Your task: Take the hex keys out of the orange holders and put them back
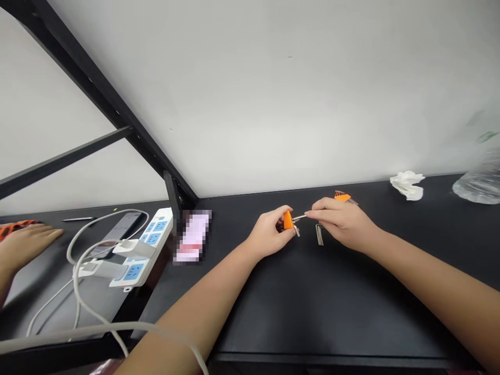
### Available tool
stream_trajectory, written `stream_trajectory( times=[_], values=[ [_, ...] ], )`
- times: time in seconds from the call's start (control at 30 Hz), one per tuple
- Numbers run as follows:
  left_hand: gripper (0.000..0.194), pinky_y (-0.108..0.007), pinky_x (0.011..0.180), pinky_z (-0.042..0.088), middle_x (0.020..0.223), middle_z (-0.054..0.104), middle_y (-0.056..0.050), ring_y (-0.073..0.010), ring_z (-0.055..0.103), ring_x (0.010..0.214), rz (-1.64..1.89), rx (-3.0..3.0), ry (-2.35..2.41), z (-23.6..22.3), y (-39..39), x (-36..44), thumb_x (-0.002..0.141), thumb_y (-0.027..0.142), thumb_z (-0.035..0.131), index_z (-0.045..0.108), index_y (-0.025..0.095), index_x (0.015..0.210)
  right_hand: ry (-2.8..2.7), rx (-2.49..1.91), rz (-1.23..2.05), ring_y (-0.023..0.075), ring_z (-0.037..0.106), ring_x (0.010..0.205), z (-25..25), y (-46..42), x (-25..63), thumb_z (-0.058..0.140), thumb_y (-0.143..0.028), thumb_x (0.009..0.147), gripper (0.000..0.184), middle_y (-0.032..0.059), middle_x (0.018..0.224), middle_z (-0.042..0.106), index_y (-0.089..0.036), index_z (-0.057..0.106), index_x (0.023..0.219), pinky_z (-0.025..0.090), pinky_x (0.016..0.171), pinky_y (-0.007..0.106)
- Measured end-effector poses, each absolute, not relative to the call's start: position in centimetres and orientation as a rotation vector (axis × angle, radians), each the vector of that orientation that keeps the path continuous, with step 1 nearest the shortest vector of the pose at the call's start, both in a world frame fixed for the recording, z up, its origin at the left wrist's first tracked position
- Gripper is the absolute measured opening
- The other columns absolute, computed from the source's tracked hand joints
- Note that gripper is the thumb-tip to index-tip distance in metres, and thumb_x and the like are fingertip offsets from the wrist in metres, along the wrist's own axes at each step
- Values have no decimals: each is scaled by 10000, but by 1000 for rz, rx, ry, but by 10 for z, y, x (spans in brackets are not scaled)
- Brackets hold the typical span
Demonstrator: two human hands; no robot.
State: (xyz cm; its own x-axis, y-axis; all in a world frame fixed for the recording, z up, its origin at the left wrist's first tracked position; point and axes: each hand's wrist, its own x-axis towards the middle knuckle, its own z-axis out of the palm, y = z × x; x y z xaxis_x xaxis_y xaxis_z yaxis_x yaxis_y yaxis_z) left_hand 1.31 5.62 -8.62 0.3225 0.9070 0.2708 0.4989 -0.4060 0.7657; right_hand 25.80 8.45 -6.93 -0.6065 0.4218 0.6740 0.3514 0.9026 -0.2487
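My left hand (269,232) is closed around an orange hex key holder (288,220), with a few metal keys sticking out of its right side. Between the fingertips of my right hand (338,219) is a thin metal hex key (300,216), its far end at the holder. Whether that end sits inside a slot is too small to tell. Below my right hand, several L-shaped hex keys (320,235) lie side by side on the black table (312,307). Just behind that hand rests a second orange holder filled with hex keys (342,197), partly hidden.
Left of my arm are a blurred-out phone-like slab (193,237), a white power strip (150,245) with plugs, and looping white cables (78,291). A black metal frame (117,112) slants overhead. Another person's hand (31,242) is far left. Crumpled tissue (408,185) and clear plastic (480,179) lie right.
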Motion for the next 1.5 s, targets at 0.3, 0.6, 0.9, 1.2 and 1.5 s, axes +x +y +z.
stream_trajectory(
  times=[0.3,0.6,0.9,1.2,1.5],
  values=[
    [371,-374,906,541,1035,713,-55,-229,643,990,917,2351,1144,-80,48,20,799,253,727,656,223,1162,-2518,-481,201,208,664,917,-65,71,250,431,-42,953,384,113,1088,686,-201,695,1182,566,756,333],
    [665,-345,1004,548,1139,741,-16,-182,710,1028,1000,2092,1280,-93,59,14,859,218,682,478,254,1491,-2408,-976,482,212,662,871,-74,102,267,529,-194,949,198,81,1019,679,-204,720,1003,541,794,359],
    [387,-344,955,560,1113,737,-23,-175,688,1003,1062,2194,1252,-96,65,11,900,128,598,709,288,1235,-2642,-1076,623,182,635,795,-82,115,276,567,-154,871,162,72,1005,639,-197,717,911,507,727,311],
    [305,-347,954,563,1131,712,-41,-173,679,1034,1048,2197,1200,-93,66,14,895,91,554,731,249,1087,-2579,-1298,839,160,584,653,-79,116,274,670,-140,705,92,25,821,654,-204,613,740,437,568,268],
    [552,-418,1066,535,1167,752,-58,-201,716,1114,1019,1972,1352,-92,64,16,829,131,690,519,224,1345,-1933,-930,1188,141,609,620,-65,95,261,649,-306,876,110,-23,723,600,-208,598,873,510,593,280]
  ],
)
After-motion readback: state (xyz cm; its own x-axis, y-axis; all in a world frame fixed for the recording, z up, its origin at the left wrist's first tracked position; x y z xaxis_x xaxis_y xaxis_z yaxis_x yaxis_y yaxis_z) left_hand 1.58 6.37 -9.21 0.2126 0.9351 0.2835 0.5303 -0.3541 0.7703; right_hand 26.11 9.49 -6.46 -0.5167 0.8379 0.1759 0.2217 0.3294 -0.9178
